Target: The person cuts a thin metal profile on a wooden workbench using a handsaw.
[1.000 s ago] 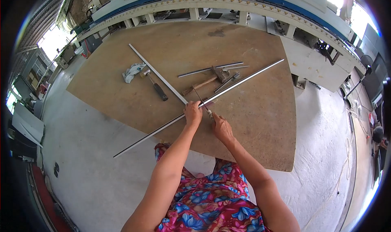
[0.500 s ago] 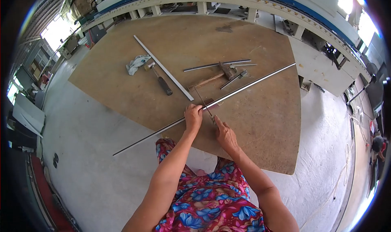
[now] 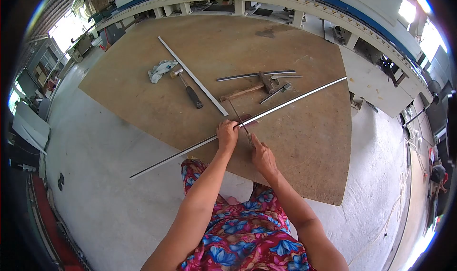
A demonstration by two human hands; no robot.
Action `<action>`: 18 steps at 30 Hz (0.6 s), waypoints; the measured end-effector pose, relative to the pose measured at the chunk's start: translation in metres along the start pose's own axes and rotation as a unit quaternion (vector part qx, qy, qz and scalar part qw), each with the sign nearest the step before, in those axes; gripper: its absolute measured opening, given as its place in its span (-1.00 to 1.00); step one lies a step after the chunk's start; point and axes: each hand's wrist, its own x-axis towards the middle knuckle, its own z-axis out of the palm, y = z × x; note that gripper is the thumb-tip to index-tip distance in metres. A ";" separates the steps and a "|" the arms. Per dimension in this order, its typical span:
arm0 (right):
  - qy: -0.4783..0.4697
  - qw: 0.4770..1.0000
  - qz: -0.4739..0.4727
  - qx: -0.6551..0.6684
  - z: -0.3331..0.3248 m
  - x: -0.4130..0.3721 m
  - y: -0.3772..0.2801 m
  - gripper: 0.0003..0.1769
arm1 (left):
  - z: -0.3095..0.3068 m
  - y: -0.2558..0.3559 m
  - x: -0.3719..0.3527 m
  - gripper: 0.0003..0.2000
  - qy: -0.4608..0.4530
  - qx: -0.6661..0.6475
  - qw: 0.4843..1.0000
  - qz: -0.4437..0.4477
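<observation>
A long, narrow metal strip point(image 3: 300, 101) lies slantwise over the brown board point(image 3: 304, 157), its lower left end sticking out past the edge above the floor. My left hand point(image 3: 227, 134) presses on the strip near its middle, fingers closed around it. Just right of those fingers, a thin narrow blade point(image 3: 235, 111), like a hacksaw blade, crosses the strip. Its pale handle end is in my right hand point(image 3: 264, 158), with the index finger stretched along it. Beneath the crossing point sits a small reddish-brown block point(image 3: 251, 122), partly covered by the strip.
A wooden-handled hammer point(image 3: 267, 82) lies among short dark strips point(image 3: 238, 76) beyond my hands. To the left are a second long strip point(image 3: 190, 73), a black-handled mallet point(image 3: 192, 97) and a crumpled cloth point(image 3: 161, 71). A long machine point(image 3: 238, 7) borders the far side.
The view has shifted slightly. Both hands keep their grip, and the blade still crosses the strip at nearly the same spot.
</observation>
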 end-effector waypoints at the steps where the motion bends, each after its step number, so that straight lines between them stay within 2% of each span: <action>1: -0.008 1.000 0.007 -0.004 -0.005 -0.009 0.001 -0.39 | 0.000 -0.001 0.002 -0.88 0.000 -0.005 1.000 -0.002; 5: -0.044 0.999 0.030 -0.005 -0.019 -0.047 0.012 -0.32 | 0.004 -0.001 0.003 -0.88 0.022 -0.002 1.000 0.003; 8: -0.005 1.000 0.011 -0.001 -0.018 -0.039 0.012 -0.37 | 0.001 0.001 0.001 -0.88 0.013 0.001 1.000 0.004; 14: 0.002 1.000 0.028 -0.007 0.012 0.011 -0.008 -0.37 | 0.000 0.000 0.004 -0.88 -0.004 -0.018 1.000 0.001; 18: -0.023 0.999 0.036 -0.011 -0.009 -0.023 -0.005 -0.36 | 0.004 -0.004 0.004 -0.87 0.010 -0.023 1.000 0.002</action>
